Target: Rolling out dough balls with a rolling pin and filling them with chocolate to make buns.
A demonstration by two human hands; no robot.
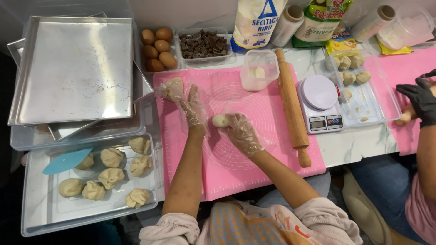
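Observation:
My left hand (193, 108), in a thin clear plastic glove, is stretched over the pink silicone mat (227, 177) with its fingers apart, touching a lump of pale dough (172, 87) at the mat's far left corner. In a like glove, my right hand (243, 131) holds a small round dough ball (220, 120) at its fingertips just above the mat's printed circles. The two hands are close together, with the ball between them.
A clear tray (41, 213) at left holds several dough pieces and a blue scraper (67, 160). Metal baking trays (72, 68), eggs (158, 49), chocolate chunks (203, 43), a rolling pin (291, 106) and a scale (320, 103) surround the mat. Another person's black-gloved hand (421, 97) is at right.

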